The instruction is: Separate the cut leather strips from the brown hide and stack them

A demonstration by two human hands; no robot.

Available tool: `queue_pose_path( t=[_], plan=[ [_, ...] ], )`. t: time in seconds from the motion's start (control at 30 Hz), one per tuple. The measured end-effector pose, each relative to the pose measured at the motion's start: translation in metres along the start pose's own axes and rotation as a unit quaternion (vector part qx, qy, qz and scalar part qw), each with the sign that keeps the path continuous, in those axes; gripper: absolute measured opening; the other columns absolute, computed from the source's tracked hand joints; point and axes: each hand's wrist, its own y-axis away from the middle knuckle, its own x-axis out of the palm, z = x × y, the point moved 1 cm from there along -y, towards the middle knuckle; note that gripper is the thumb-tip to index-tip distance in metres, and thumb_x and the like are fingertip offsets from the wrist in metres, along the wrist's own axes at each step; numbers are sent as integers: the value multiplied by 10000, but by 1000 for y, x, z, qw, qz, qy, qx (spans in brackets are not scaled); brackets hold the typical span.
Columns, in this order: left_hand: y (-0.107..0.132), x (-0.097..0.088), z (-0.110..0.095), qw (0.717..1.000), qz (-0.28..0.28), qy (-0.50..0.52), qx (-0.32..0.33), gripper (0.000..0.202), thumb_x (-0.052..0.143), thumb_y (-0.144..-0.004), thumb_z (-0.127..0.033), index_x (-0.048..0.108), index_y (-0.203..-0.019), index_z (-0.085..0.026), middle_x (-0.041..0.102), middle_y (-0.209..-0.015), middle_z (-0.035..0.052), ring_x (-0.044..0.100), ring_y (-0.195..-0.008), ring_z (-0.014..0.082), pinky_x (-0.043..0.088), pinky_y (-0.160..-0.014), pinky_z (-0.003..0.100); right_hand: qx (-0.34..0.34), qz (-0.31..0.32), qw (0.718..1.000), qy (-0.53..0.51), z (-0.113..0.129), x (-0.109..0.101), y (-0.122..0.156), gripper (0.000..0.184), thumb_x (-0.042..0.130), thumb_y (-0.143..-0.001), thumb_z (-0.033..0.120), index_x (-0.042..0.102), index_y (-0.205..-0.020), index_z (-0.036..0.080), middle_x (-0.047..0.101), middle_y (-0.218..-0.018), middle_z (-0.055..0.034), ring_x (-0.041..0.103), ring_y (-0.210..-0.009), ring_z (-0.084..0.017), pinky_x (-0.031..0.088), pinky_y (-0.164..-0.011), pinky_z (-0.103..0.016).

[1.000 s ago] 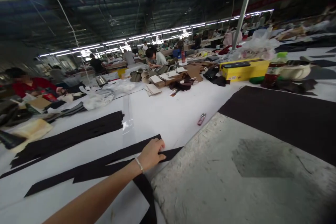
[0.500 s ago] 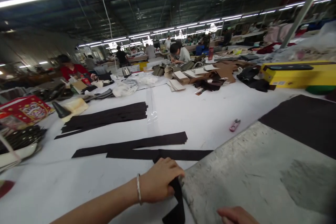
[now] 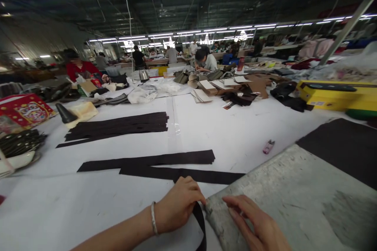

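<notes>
At the near edge of the broad white cutting table, the person's left hand, a thin silver bangle on its wrist, was curled closed around a narrow black fabric strip. That strip curved from under the fingers down to the bottom edge, lying just beside the worn grey felt-like mat. The right hand lay flat with fingers spread and nothing in it, resting on the mat's scuffed near-left corner. Just beyond the left hand, two long flat black cloth bands stretched left to right, partly overlapping. Farther left sat a neat stack of similar dark strips. A small pink plastic object lay near the mat's far edge, and a yellow rectangular box stood far right.
</notes>
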Motion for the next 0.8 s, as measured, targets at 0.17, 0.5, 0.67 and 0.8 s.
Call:
queue_pose_path(
  t=[0.17, 0.5, 0.67, 0.8],
  plan=[
    [17, -23, 10, 995, -49, 60, -62, 310, 413, -779, -29, 651, -834, -220, 600, -974, 32, 509, -956, 158, 393, -859, 281, 4, 20, 1000, -6, 15, 18, -23, 297, 352, -968, 354, 595, -1068, 215, 571, -1048, -55, 545, -964, -207, 459, -832, -291],
    [42, 42, -8, 984, 24, 80, -157, 206, 680, -661, -258, 582, -838, -221, 562, -1058, 62, 484, -965, 234, 409, -811, 328, -11, 27, 998, 58, 17, 32, -26, 260, 359, -943, 254, 598, -1030, 199, 572, -995, -62, 524, -936, -224, 411, -824, -355],
    [45, 21, -4, 947, -27, 216, -237, 80, 550, -709, -172, 492, -657, -194, 531, -713, -11, 463, -700, 143, 358, -654, 260, -35, 90, 995, 7, 33, 31, -29, 174, 466, -950, 242, 611, -1044, 265, 556, -1054, -7, 486, -1008, -200, 370, -898, -328],
    [47, -10, -7, 938, -32, 247, -242, 158, 581, -705, -216, 453, -619, -184, 450, -610, -44, 384, -617, 115, 296, -580, 241, -76, 115, 991, -1, 48, 36, -37, 347, 641, -881, 215, 552, -1191, 341, 505, -1203, 33, 403, -1129, -202, 277, -989, -335]
  ],
)
